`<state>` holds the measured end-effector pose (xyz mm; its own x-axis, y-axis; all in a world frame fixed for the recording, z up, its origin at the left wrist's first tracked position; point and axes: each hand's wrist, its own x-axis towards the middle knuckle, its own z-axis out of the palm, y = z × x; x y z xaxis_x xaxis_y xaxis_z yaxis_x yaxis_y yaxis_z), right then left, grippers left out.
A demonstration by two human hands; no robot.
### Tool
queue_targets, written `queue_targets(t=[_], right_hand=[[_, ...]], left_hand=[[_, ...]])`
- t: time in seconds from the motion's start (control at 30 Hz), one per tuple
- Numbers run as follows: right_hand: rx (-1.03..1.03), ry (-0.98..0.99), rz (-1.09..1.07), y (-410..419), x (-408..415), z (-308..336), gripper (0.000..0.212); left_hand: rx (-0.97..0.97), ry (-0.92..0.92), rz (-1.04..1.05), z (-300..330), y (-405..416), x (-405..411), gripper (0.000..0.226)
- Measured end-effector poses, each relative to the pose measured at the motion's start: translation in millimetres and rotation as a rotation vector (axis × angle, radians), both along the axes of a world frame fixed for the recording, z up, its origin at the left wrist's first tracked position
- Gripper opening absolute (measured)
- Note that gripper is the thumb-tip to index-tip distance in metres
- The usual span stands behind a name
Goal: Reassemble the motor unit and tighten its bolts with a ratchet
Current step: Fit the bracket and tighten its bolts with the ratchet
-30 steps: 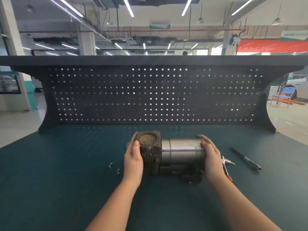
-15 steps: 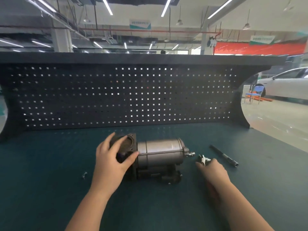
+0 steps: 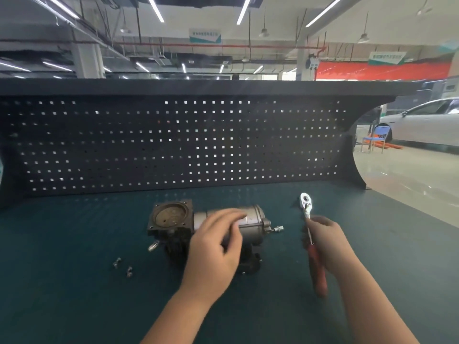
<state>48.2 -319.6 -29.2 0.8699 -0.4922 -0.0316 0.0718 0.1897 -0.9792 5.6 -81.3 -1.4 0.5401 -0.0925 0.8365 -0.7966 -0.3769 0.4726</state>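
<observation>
Desk point(image 3: 74, 281): dark green top, black pegboard point(image 3: 173, 145) standing along its 12 o'clock edge.

Motor unit point(image 3: 250, 225): lying on its side at desk centre, silver cylinder toward 3 o'clock, dark square housing point(image 3: 171, 217) at 9 o'clock with its round face open and bare bolt holes at the corners. A threaded stud point(image 3: 278, 228) sticks out of the 3 o'clock end.

Left hand point(image 3: 216, 252): over the cylinder, fingers loosely extended, blurred; whether it touches the casing I cannot tell. Grasping nothing.

Right hand point(image 3: 325, 242): at 3 o'clock of the motor, wrapped round the ratchet point(image 3: 306, 207), red grip toward 6 o'clock, chrome head toward 12 o'clock, clear of the motor.

Two loose bolts point(image 3: 123, 266): on the desk at 8 o'clock of the housing, well apart from any hole.

Progress, by judgement: early. Tool is in hand, but the bolts are unseated and nothing looks tightened; fitting them and ratcheting remain.
</observation>
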Motion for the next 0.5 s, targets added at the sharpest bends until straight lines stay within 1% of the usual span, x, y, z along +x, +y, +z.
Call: queue_targets(t=[0.03,0.1,0.13,0.17,0.2,0.27,0.33,0.4,0.5], right_hand=[[0.068,-0.033,0.043,2.6,-3.2,5.6,0.020],[0.221,-0.054,0.168,7.2,-7.5,14.0,0.038],[0.298,-0.057,0.236,9.0,-9.8,18.1,0.045],[0.355,-0.063,0.304,9.0,-12.7,21.2,0.047],[0.391,-0.072,0.376,8.4,-16.5,24.5,0.046],[0.393,-0.097,0.504,4.7,-23.0,28.8,0.040],[0.369,-0.112,0.585,1.3,-28.2,31.8,0.036],[0.377,-0.120,0.640,-0.2,-31.0,34.3,0.030],[0.414,-0.106,0.681,-0.6,-31.4,36.4,0.028]], left_hand=[[-0.004,0.066,-0.056,3.4,-12.6,1.8,0.025],[0.045,0.174,-0.103,12.7,-36.0,9.5,0.029],[0.115,0.189,-0.096,17.5,-46.3,15.5,0.033],[0.211,0.180,-0.078,21.0,-56.2,22.6,0.037],[0.323,0.149,-0.047,23.6,-65.1,30.0,0.042],[0.548,0.067,0.033,25.4,-79.1,43.4,0.050],[0.673,0.076,0.080,25.0,-88.2,50.8,0.051],[0.667,0.111,0.055,22.8,-92.7,55.7,0.044],[0.566,0.129,-0.016,21.3,-91.2,60.4,0.033]])
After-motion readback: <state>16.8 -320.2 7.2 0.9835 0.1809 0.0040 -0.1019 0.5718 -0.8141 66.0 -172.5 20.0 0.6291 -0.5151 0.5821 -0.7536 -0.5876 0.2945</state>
